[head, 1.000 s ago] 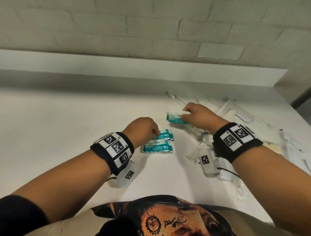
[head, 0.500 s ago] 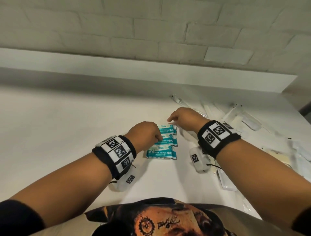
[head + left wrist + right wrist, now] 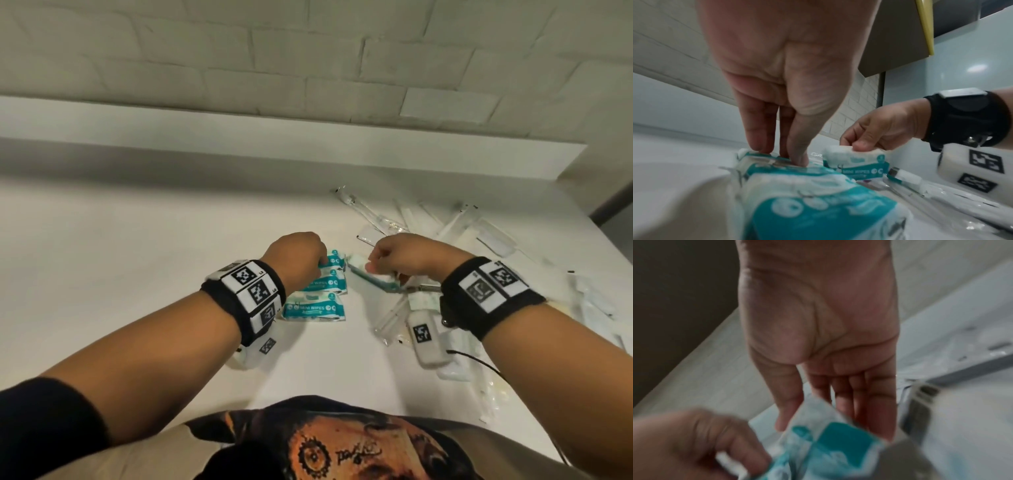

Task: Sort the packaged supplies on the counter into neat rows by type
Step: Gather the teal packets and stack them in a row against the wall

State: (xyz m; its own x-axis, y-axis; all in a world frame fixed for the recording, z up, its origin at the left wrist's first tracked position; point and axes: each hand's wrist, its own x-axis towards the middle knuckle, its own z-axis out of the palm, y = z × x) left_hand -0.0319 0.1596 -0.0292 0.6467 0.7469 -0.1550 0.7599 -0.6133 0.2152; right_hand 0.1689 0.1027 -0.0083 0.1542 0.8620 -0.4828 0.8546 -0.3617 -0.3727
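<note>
Three teal-and-white mini wipes packs lie in a column on the white counter [image 3: 171,274]: the near pack [image 3: 313,308], the middle pack [image 3: 329,282] and the far pack [image 3: 334,258]. My left hand [image 3: 320,265] presses straight fingertips [image 3: 758,146] down on the column's far packs [image 3: 777,162]. Just right of the column, my right hand [image 3: 371,265] pinches another wipes pack [image 3: 376,279] between thumb and fingers and holds it tilted. The left wrist view shows that pack [image 3: 857,164] low over the counter. It is blurred in the right wrist view [image 3: 834,439].
A loose pile of clear-wrapped long packets [image 3: 479,233] covers the counter's right side, and more packets [image 3: 394,318] lie under my right wrist. A raised ledge [image 3: 274,137] and a brick wall close off the back. The counter's right edge [image 3: 609,240] is near the pile.
The right hand set its pack at the far end of the column, then drew back right and now holds another wipes pack. The left hand stayed on the column.
</note>
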